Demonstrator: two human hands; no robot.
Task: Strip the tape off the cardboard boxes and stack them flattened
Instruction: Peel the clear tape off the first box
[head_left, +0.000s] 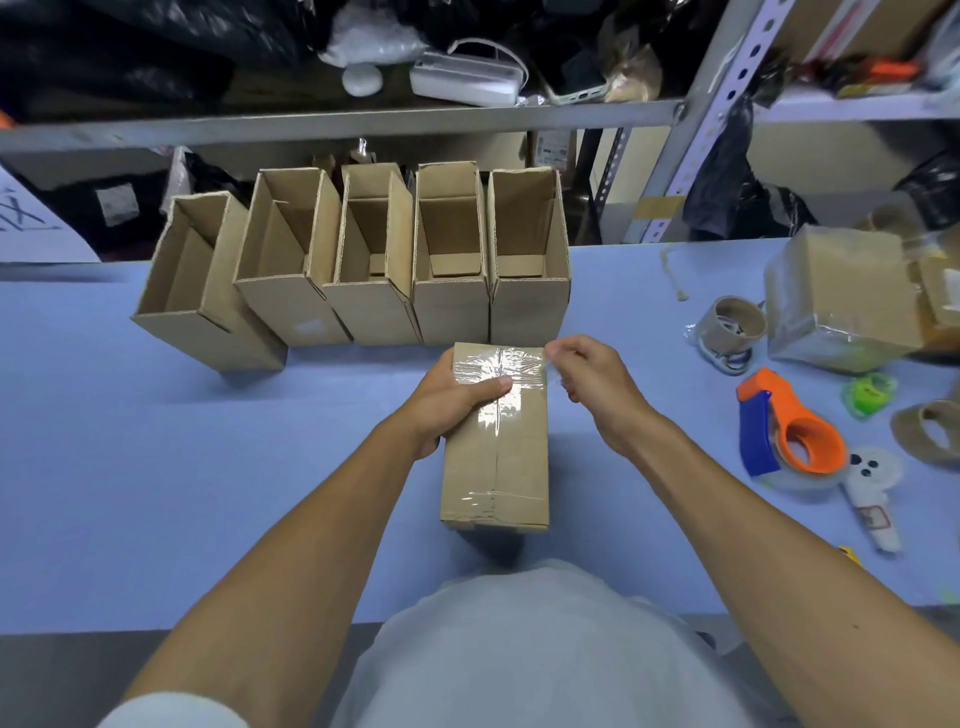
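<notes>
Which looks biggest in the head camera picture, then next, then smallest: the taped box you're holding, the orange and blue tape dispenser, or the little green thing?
1. Taped box, held by the left hand, though it is nearest the camera.
2. Tape dispenser.
3. Green thing, plainly the smallest.
</notes>
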